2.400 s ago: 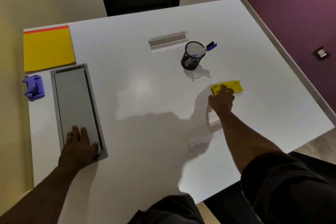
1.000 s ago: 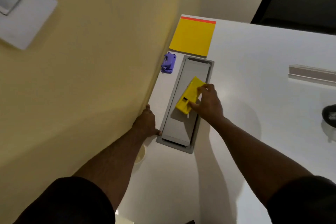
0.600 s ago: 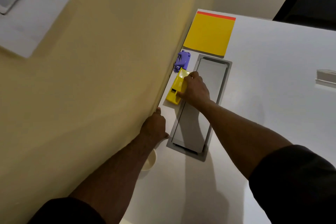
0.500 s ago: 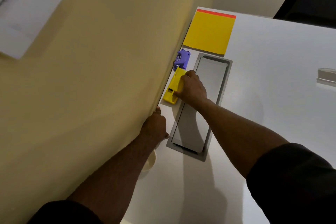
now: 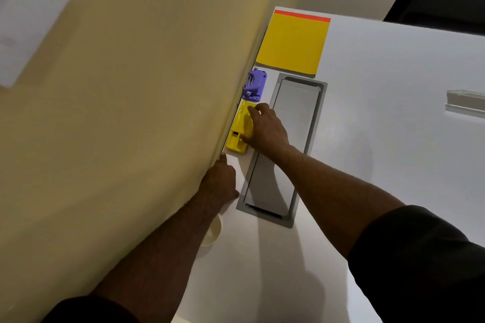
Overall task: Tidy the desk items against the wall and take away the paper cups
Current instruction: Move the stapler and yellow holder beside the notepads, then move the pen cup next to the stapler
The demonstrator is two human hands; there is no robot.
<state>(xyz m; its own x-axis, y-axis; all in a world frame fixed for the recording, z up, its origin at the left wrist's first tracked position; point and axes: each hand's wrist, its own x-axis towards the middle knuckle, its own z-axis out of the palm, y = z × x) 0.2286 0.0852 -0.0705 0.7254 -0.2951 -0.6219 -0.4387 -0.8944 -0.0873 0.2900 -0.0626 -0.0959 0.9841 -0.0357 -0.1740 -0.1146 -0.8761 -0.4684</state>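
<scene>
The right hand (image 5: 265, 127) lies over a yellow stapler (image 5: 239, 130), fingers draped on its top and the thumb at its near end; whether the fingers actually clamp it or only press down on it is hard to judge from this angle. The stapler lies flat on the white desk (image 5: 393, 139), its long axis running along the cream wall (image 5: 131, 113), one end pointing away from the person toward a purple hole punch (image 5: 255, 84) just beyond the fingertips, the other end pointing back toward the left hand (image 5: 220, 183). To the outer side of the right-hand fingers sits the grey cable tray lid (image 5: 296, 123), its long axis parallel to the stapler's. Farther beyond the fingertips, past the punch, a yellow notepad (image 5: 292, 43) with a red top strip lies against the wall.

The left hand rests on the desk edge beside the wall, fingers together and curled, holding nothing visible. Beneath its forearm, behind the fingers, the rim of a paper cup (image 5: 212, 233) peeks out. Far off to the right a clear acrylic holder (image 5: 465, 102) lies on the desk.
</scene>
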